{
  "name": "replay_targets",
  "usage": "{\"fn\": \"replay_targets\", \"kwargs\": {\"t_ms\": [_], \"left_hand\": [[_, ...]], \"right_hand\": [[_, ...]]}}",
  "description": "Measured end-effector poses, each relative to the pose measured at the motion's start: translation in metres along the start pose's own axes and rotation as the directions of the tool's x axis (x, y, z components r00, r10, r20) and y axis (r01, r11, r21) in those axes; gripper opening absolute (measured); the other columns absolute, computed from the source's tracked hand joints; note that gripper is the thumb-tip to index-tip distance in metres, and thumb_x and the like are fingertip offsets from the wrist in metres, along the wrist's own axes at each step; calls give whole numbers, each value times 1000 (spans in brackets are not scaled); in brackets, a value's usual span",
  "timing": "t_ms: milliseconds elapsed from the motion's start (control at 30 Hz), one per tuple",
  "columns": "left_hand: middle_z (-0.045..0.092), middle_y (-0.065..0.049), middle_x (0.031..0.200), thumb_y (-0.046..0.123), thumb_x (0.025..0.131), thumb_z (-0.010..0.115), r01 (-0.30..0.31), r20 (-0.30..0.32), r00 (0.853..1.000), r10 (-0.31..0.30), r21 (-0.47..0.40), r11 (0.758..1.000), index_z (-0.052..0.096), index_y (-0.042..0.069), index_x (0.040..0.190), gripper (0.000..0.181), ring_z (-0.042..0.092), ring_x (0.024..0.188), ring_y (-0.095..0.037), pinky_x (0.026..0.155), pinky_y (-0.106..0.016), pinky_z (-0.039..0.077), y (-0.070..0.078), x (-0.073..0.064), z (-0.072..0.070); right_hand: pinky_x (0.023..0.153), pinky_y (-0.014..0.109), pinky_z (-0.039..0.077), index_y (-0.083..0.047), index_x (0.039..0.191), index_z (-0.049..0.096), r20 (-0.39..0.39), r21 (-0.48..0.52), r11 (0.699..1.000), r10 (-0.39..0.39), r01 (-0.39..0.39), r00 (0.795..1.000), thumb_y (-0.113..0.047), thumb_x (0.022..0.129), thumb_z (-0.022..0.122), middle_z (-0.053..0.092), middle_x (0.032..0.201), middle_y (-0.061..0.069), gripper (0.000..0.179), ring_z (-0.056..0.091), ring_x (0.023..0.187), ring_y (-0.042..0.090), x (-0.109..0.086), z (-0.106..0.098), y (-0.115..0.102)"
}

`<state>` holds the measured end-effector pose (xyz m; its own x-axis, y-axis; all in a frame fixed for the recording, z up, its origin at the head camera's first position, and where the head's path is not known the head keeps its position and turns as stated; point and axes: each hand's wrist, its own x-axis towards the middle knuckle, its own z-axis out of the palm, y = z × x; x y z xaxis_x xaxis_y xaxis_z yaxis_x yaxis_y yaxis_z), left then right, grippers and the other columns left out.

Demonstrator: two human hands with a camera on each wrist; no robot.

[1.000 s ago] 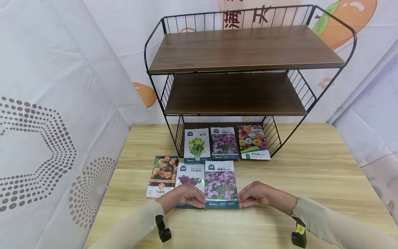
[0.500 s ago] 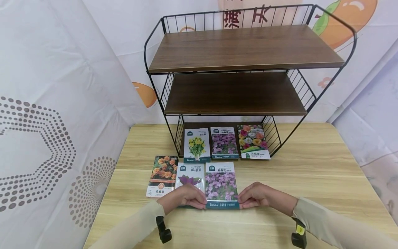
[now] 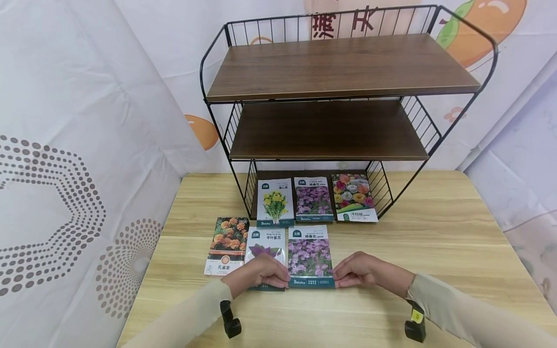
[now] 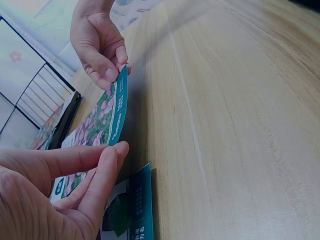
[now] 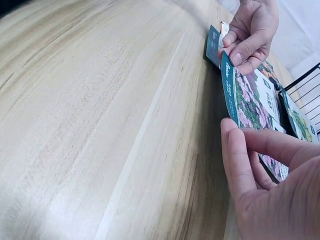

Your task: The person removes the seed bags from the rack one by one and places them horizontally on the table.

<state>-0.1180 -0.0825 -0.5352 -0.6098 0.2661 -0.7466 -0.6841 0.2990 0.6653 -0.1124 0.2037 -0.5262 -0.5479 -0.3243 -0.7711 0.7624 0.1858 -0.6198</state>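
Note:
Between my hands is a seed packet printed with pink-purple flowers and a teal bottom band. My left hand pinches its lower left corner, and my right hand pinches the lower right corner. In the left wrist view the teal edge of this packet is raised above the table. Under my left hand lies a purple-leaf seed packet, its lower part covered by the fingers. Left of that is an orange marigold packet.
A three-tier rack with black wire sides stands behind. Its bottom tier bears a yellow-flower packet, another purple-flower packet and a multicoloured-flower packet. The wooden table spreads to the right; patterned cloth hangs around.
Both hands stay pinching the purple-flower packet's corners. The packet dipped slightly toward me, then rose a little; otherwise things hold their places.

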Motion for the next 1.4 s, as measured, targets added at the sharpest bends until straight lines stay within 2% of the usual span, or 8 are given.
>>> {"fn": "replay_targets", "kwargs": {"t_ms": [267,600,1033,1400], "left_hand": [[76,-21,82,-9,82,77,37,-4,999,-37,51,998,73,-8,97,16,73,59,-15,64,-27,67,6,1,-1],[77,-19,80,-4,88,73,106,43,993,-111,102,989,76,-7,94,7,71,57,-12,64,-24,66,14,3,-4],[77,-20,80,-4,88,74,116,34,992,-121,126,985,76,-8,91,5,70,53,-11,62,-23,66,13,6,-3],[76,-17,74,-3,87,76,119,29,992,-124,153,981,76,-7,86,4,69,52,-11,59,-22,65,11,10,-5]], "right_hand": [[69,24,66,15,106,69,-8,-25,1000,5,-5,1000,9,90,68,76,77,12,17,76,68,16,4,-1,-2],[66,24,66,12,102,71,-33,-58,997,44,-46,998,10,89,68,75,73,12,13,74,63,14,7,1,-4],[66,24,67,14,105,69,-35,-79,996,36,-39,999,9,89,68,75,72,12,17,74,63,15,9,1,-3],[65,24,66,13,105,70,-43,-84,996,34,-37,999,10,89,68,75,72,12,17,74,63,15,11,1,-1]]}}
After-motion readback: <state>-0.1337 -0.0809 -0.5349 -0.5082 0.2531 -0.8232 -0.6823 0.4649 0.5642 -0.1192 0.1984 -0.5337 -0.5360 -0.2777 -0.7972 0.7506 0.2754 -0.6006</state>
